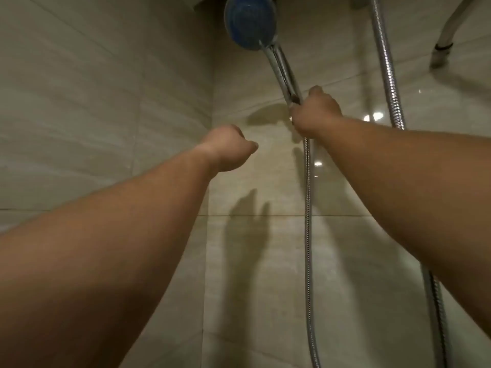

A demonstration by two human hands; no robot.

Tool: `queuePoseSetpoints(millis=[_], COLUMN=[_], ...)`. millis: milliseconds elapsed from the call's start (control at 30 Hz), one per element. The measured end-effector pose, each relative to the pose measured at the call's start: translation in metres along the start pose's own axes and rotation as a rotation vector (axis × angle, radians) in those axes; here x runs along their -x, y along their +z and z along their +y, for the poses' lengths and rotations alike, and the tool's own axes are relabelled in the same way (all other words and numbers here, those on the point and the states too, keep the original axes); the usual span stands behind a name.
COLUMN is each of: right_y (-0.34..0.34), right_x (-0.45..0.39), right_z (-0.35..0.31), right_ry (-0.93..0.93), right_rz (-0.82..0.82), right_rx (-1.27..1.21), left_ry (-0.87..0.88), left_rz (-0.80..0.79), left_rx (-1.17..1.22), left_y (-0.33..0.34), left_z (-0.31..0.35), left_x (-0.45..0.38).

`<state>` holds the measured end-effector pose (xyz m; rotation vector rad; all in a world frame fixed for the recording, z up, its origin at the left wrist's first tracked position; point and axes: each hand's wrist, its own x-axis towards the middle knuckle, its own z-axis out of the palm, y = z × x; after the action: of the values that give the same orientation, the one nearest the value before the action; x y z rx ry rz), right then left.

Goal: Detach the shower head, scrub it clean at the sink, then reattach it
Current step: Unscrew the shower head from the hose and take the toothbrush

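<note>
While only the head view is on offer, every line below is read from it.

Shower head: the shower head (pixel 249 22) is high up near the corner of the tiled wall (pixel 106 102), its blue round face tilted down toward the camera and its chrome handle (pixel 283 70) slanting down to the right.

Right hand: the right hand (pixel 314 112) is wrapped around the lower end of the handle, about where the hose joins it; the fingers are curled round the far side and mostly hidden.

Left hand: the left hand (pixel 229 147) hangs in the air, well apart from the handle, fingers curled into a loose fist with nothing in it.

Hose: the metal hose (pixel 308 221) drops straight down from the right hand, and a second ribbed run (pixel 385 62) climbs the wall to the right.

Holder: whether the handle sits in a wall bracket cannot be told, since the hand covers that spot.

Weight: probably light, plastic under chrome, an easy one-handed carry.

Surface: smooth, glossy chrome, likely slippery if wet, so a full wrap of the fingers suits it better than a pinch.

Stiffness: head and handle look rigid, while the hose will flex and drag and may tug back.

Best hold: low on the handle, as now, with the free hand steadying the hose nut for unscrewing.
</note>
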<state>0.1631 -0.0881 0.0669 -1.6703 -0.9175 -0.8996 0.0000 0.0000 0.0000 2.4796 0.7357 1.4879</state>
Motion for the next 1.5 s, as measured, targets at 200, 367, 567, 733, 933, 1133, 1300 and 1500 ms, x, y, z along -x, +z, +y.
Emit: queuePoseSetpoints(millis=[200, 367, 567, 733, 933, 1133, 1300, 1500], right_y=[0.016, 0.023, 0.025, 0.017, 0.018, 0.049, 0.064, 0.06], right_x=[-0.017, -0.028, -0.031, -0.026, 0.01, 0.109, 0.224, 0.364], right_z=[0.002, 0.0, -0.001, -0.027, -0.073, -0.054, -0.011, 0.025], right_ry=[-0.042, -0.082, -0.182, -0.301, -0.467, -0.48, -0.439, -0.286], right_rz=[-0.017, 0.053, 0.097, 0.093, 0.052, -0.023, -0.12, -0.331], right_rx=[-0.011, -0.083, -0.101, -0.043, -0.047, 0.027, 0.065, 0.06], left_ry=[-0.013, -0.027, -0.047, -0.072, -0.19, -0.194, -0.358, -0.635], left_rz=[-0.007, 0.006, 0.038, 0.043, 0.121, 0.079, 0.052, 0.061], left_rx=[0.021, 0.031, 0.055, 0.093, 0.598, 0.837, 1.008, 1.229], left_y=[0.008, 0.008, 0.0, -0.005, -0.022, -0.017, 0.032, 0.093], left_z=[-0.002, -0.008, -0.012, -0.021, -0.017, -0.026, -0.054, -0.09], left_x=[-0.011, -0.018, -0.024, -0.019, -0.006, 0.044, 0.127, 0.236])
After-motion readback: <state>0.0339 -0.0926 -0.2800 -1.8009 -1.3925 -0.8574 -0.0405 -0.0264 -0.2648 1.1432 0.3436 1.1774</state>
